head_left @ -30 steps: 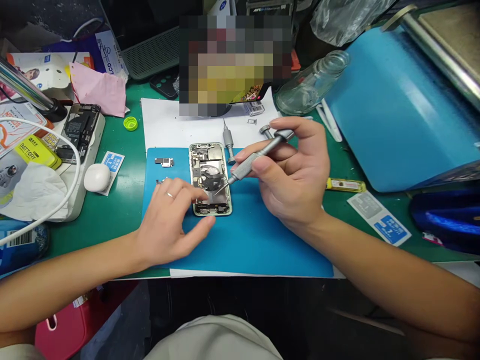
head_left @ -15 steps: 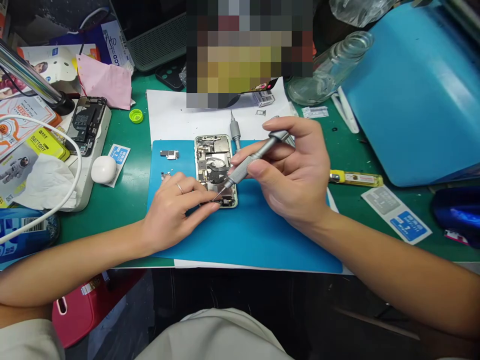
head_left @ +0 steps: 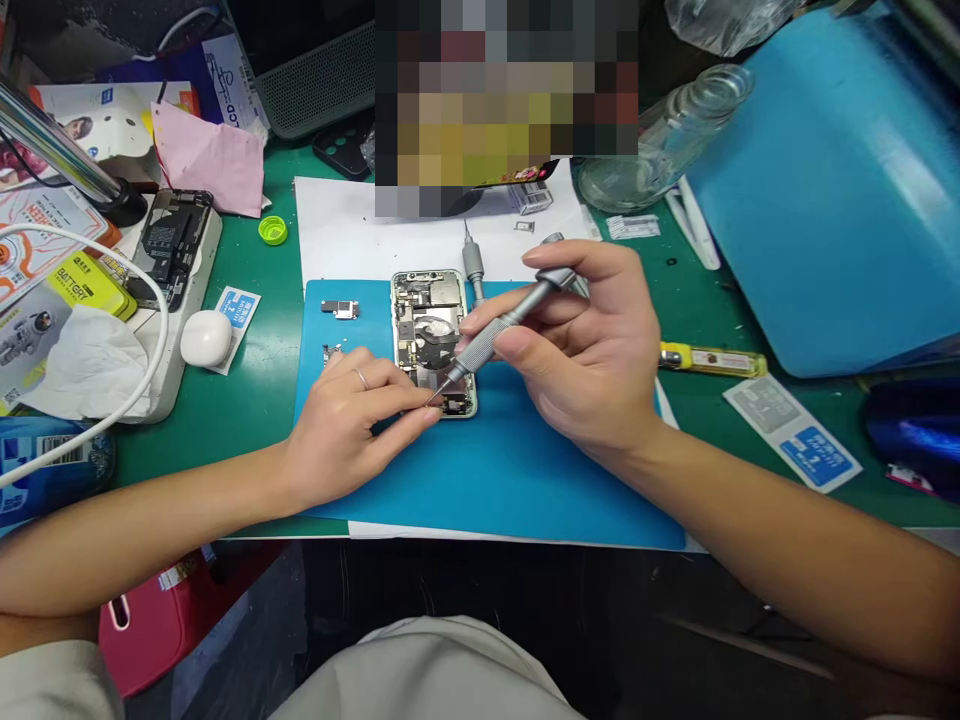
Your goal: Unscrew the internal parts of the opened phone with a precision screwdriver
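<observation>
An opened phone [head_left: 427, 322] with its inner parts bare lies upright on a blue work mat [head_left: 487, 470]. My right hand [head_left: 592, 350] is closed round a slim grey screwdriver [head_left: 501, 328], whose tip rests on the phone's lower end. My left hand [head_left: 352, 415], with a ring on one finger, pinches at the phone's lower left edge, fingertips right beside the screwdriver tip. What the fingers pinch is too small to see. A second grey screwdriver [head_left: 473, 262] lies just beyond the phone. Small metal parts [head_left: 339, 309] sit on the mat's left.
White paper [head_left: 337, 235] lies under the mat on a green table [head_left: 247, 400]. At left: another opened phone [head_left: 171, 240], a white earbud case [head_left: 204, 338], white cable, packets. At right: a large blue roll [head_left: 832, 190], a glass bottle [head_left: 660, 130], a yellow tool [head_left: 709, 357].
My left hand moved from lying flat beside the phone to pinching at its lower edge. The screwdriver tip dropped to the phone's lower end. In the last half second almost nothing moved.
</observation>
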### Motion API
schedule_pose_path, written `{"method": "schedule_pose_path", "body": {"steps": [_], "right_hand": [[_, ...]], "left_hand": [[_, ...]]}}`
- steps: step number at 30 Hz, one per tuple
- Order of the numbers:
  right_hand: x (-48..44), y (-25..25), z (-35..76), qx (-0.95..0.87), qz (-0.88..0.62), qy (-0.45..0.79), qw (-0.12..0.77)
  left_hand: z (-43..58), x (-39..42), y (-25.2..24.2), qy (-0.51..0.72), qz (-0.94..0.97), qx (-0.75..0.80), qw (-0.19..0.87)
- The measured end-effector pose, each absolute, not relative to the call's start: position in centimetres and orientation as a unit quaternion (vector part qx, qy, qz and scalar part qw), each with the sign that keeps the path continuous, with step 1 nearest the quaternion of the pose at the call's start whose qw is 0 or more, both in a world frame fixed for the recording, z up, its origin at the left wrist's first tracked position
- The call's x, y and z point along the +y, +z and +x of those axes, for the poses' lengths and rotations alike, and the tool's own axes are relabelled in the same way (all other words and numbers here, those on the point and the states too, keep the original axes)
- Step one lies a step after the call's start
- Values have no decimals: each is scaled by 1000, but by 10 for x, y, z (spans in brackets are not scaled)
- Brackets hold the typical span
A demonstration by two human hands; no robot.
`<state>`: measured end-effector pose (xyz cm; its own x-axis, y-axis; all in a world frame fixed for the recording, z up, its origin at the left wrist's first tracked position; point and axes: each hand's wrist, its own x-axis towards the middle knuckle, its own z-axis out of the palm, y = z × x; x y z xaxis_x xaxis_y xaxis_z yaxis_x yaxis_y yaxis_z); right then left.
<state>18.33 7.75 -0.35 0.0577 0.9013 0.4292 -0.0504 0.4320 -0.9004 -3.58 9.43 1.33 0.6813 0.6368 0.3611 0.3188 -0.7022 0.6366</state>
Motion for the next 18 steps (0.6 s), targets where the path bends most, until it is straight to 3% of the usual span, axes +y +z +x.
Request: {"method": "schedule_pose_path", "body": {"steps": [18], "right_hand": [[76, 0, 185, -608, -349, 362, 614]], "left_hand": [[-36, 93, 15, 289, 876, 275, 272]]}}
